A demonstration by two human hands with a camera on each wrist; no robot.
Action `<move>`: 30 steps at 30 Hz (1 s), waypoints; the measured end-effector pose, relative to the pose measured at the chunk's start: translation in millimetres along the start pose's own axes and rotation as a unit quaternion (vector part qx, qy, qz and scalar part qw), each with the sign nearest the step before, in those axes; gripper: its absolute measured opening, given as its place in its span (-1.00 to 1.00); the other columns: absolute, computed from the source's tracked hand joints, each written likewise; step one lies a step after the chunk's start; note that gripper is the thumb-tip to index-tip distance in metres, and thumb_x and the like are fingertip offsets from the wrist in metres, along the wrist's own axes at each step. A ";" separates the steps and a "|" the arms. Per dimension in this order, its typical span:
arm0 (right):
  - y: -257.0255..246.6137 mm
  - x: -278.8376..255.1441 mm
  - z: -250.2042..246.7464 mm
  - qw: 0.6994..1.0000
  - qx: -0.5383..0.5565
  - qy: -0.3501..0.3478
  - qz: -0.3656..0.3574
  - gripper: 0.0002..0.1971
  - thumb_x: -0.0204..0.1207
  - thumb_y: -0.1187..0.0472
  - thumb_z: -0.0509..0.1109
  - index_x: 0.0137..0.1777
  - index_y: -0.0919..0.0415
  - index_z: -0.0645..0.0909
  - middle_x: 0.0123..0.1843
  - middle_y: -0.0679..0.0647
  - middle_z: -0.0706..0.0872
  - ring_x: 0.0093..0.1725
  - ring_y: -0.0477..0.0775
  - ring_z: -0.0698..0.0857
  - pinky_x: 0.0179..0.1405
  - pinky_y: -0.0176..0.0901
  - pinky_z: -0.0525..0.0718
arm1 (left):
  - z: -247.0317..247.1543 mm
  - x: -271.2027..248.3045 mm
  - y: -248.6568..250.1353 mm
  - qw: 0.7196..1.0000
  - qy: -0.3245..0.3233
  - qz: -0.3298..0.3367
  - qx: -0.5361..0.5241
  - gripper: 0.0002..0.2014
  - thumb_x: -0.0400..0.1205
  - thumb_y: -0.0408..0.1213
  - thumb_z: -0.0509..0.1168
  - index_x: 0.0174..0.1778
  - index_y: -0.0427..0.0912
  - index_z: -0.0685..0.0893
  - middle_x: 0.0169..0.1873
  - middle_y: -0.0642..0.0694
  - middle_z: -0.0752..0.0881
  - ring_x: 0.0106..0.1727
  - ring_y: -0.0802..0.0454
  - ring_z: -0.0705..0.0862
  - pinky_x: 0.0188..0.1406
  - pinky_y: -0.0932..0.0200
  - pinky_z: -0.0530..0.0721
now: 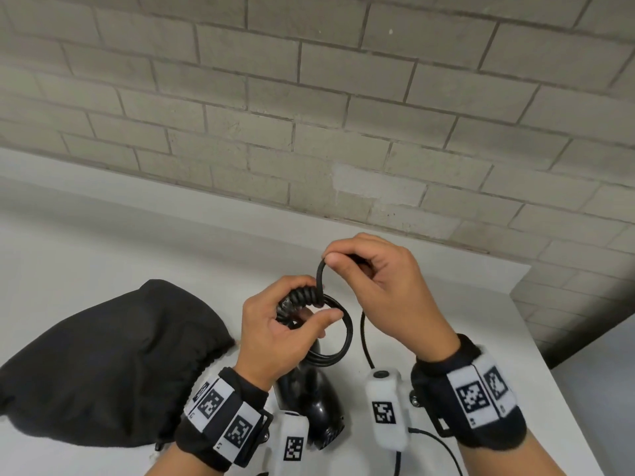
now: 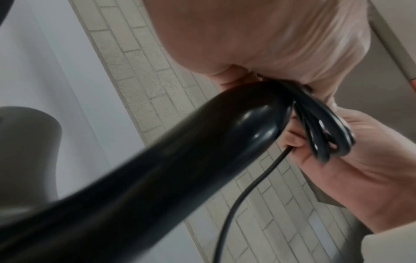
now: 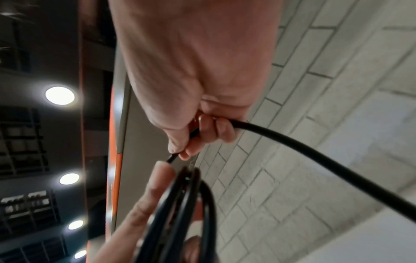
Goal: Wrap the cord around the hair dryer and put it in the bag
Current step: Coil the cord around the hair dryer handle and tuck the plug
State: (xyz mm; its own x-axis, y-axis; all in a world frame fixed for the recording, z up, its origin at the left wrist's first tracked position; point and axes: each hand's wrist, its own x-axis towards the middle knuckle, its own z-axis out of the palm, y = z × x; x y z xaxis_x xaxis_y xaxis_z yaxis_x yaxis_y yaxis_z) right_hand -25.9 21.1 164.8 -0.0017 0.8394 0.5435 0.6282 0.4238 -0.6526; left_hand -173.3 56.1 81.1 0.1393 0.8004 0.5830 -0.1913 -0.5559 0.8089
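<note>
Black cord (image 1: 321, 280) is pinched by the right hand (image 1: 385, 290) above the hair dryer (image 1: 319, 403), which the left hand (image 1: 275, 334) grips over the counter (image 1: 446, 304), apparently by its handle; slack could loosen the coils beside the bag (image 1: 103, 365).

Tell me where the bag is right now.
In the head view the bag lies on the white table at lower left, just left of the left hand and the hair dryer.
</note>
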 end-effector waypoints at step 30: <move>17.3 -62.0 32.8 0.943 0.251 -0.020 0.215 -0.87 0.45 0.43 0.54 -0.07 0.22 0.78 -0.17 0.04 0.83 -0.10 0.10 0.81 0.10 0.17 0.77 | 6.7 -7.4 3.8 0.996 0.091 0.007 0.003 -0.79 0.55 -0.07 0.43 0.04 -0.06 0.75 -0.14 -0.01 0.81 -0.09 0.10 0.80 -0.03 0.37 0.68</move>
State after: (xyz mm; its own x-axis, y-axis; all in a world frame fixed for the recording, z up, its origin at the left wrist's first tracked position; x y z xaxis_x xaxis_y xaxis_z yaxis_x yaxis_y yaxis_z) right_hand -40.5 -12.4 102.4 0.1346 0.9783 0.1572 0.1288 0.1401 -0.9817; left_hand -168.5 46.6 80.4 -0.0408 0.8197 0.5713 -0.1864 -0.5680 0.8016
